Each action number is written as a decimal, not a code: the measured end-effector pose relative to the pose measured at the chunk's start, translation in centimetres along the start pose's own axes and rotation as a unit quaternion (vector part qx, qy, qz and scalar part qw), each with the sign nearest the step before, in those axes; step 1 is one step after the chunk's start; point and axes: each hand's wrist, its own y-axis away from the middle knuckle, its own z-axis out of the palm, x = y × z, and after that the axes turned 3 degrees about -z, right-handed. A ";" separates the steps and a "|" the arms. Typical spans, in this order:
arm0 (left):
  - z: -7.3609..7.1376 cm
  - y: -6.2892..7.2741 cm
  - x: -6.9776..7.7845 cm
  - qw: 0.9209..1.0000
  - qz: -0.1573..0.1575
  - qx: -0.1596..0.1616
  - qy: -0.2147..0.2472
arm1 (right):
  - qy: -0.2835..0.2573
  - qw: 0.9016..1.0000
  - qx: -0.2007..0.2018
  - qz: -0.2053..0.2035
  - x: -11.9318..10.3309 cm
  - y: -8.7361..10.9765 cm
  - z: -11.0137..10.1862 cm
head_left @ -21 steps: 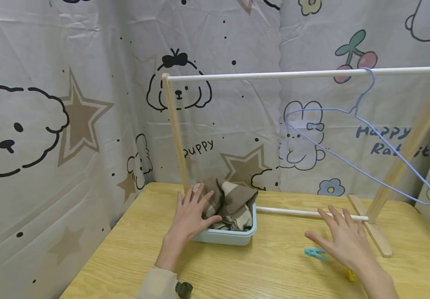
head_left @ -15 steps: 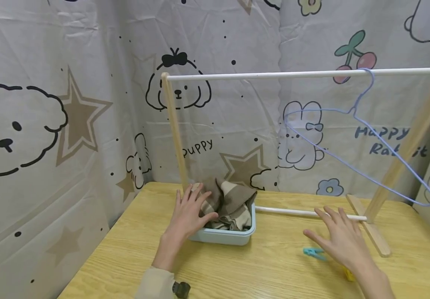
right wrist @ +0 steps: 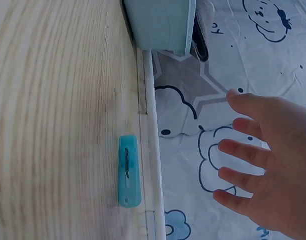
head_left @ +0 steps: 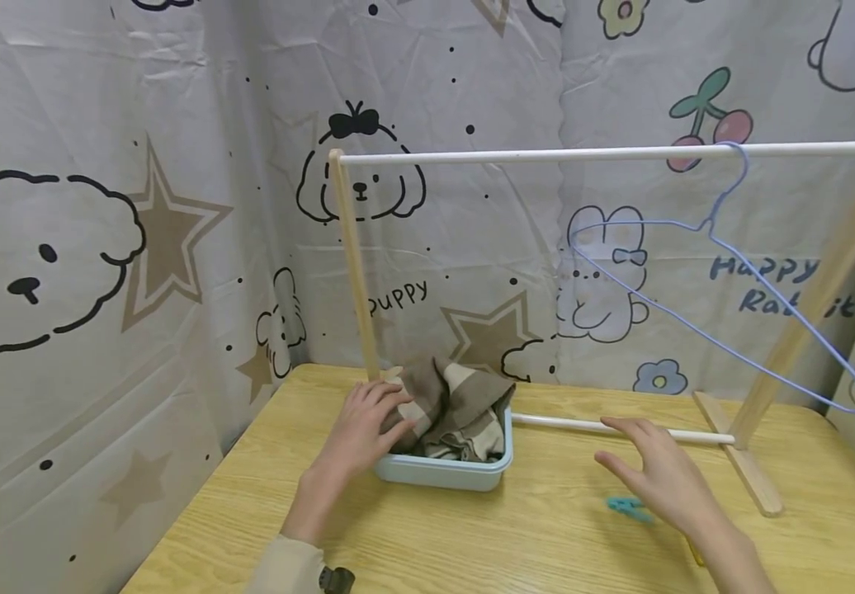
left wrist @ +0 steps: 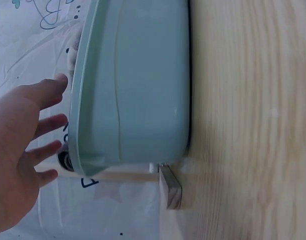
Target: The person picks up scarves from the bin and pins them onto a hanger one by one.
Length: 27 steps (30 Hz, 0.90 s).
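Note:
A light blue plastic basin stands on the table, heaped with a brown and cream checked cloth. My left hand is at the basin's left rim, fingers loosely bent over the cloth's edge. In the left wrist view, its fingertips spread beside the wall of the basin. My right hand hovers over the table at the right with relaxed fingers and nothing in them. Below it lies a teal clothespin, also seen in the right wrist view as a clothespin with a metal spring.
A wooden rack with a white top rail stands behind the basin. From the rail hangs a blue hanger at the right. A white lower bar runs close above the table. Partly behind my right wrist is a small yellow object.
My left hand has shifted slightly back and left, its fingers more bent. My right hand has shifted slightly left, with its fingers less spread. The basin and hanger stay put.

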 end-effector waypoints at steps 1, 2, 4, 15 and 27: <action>0.0 0.0 -0.1 1.000 0.007 0.001 0.001 | -0.005 1.000 -0.003 0.000 -0.1 -0.1 0.0; 0.0 0.0 -0.2 1.000 0.014 0.003 0.001 | -0.009 1.000 -0.006 0.000 -0.2 -0.1 0.0; -0.2 0.1 -0.4 1.000 0.029 0.005 0.005 | -0.014 1.000 -0.009 -0.001 -0.4 -0.3 0.1; -1.4 0.3 -1.3 0.997 0.082 -0.004 0.001 | -0.053 0.998 -0.020 -0.011 -1.9 -0.9 0.4; -2.4 0.7 -2.0 0.993 0.103 -0.051 -0.005 | -0.077 0.996 -0.032 -0.028 -4.2 -2.0 1.9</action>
